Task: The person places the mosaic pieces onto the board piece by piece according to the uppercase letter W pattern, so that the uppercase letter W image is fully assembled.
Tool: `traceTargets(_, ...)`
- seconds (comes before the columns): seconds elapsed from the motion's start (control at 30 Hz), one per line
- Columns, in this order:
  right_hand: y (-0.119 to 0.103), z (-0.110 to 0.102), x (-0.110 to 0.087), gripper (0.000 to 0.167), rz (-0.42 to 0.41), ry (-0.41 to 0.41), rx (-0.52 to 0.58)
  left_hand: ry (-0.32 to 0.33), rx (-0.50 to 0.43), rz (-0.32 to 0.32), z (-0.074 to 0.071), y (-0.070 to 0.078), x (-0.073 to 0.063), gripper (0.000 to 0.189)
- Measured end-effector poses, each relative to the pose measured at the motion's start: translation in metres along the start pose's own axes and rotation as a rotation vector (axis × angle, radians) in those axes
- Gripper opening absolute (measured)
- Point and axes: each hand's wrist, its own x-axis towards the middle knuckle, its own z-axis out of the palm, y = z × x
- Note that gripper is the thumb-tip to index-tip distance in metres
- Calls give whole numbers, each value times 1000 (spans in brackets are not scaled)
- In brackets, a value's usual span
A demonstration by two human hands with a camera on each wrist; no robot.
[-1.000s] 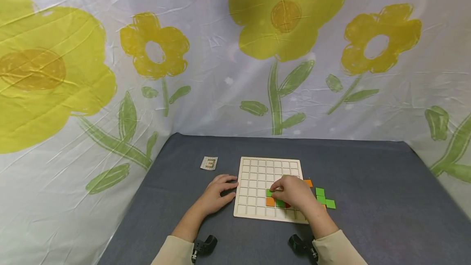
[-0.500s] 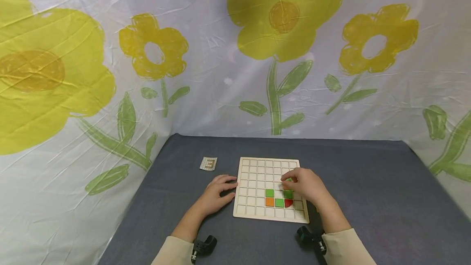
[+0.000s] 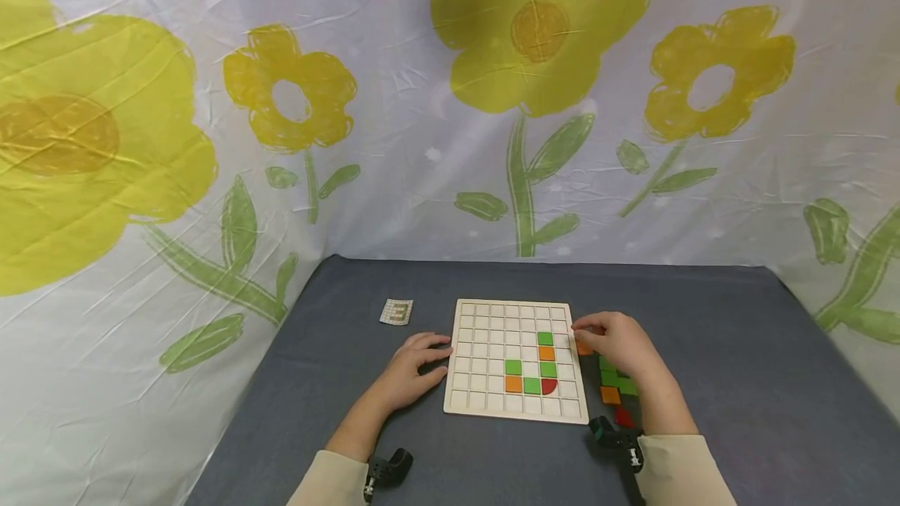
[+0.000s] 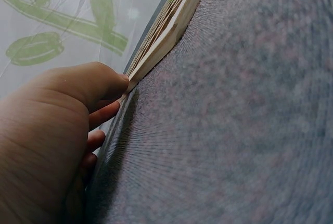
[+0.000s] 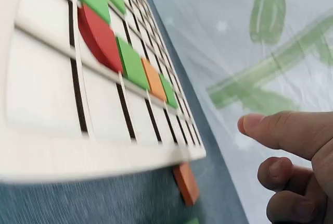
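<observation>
A pale wooden grid board (image 3: 485, 334) lies on the dark cloth. On its right half sit several green tiles (image 3: 544, 339), orange tiles (image 3: 546, 353) and one red tile with a rounded corner (image 3: 548, 386). My left hand (image 3: 413, 369) rests at the board's left edge, fingers relaxed; in the left wrist view its thumb (image 4: 112, 81) meets the edge. Just past the right edge hovers my right hand (image 3: 619, 342), above an orange tile (image 3: 583, 347). Nothing shows between its thumb (image 5: 260, 125) and bent fingers in the right wrist view.
Right of the board lie loose green tiles (image 3: 608, 373), another orange tile (image 3: 610, 395) and a red piece (image 3: 623, 417), partly behind my right arm. A small card with a grid pattern (image 3: 397, 311) lies at the upper left. A flower-print curtain (image 3: 394, 139) hangs behind the table (image 3: 668, 295).
My right hand has moved right, off the board to its right edge. The tiles it covered, including the upper green and orange ones, now show. My left hand stays put.
</observation>
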Motion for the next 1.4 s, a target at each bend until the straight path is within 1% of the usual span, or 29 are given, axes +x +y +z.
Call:
traceTargets(0.07,7,-2,1,26,11,4,-13,1,4,1,0,0,0,41)
traceTargets(0.23,20,-4,3,30,73,-18,-30,4,3,9,-1,0,1,41)
traceTargets(0.4,28,-2,3,33,124,-42,-54,3,4,11,-1,0,1,40)
traceTargets(0.53,31,-1,3,34,140,-64,-59,7,-1,8,-1,0,0,40)
traceTargets(1.1,26,-4,-1,33,114,-40,-100,13,0,18,0,0,2,40)
traceTargets(1.27,20,-9,-1,34,78,-30,-119,13,6,11,1,-1,1,40)
traceTargets(1.4,9,-9,-1,33,49,-23,-120,16,2,11,1,0,0,40)
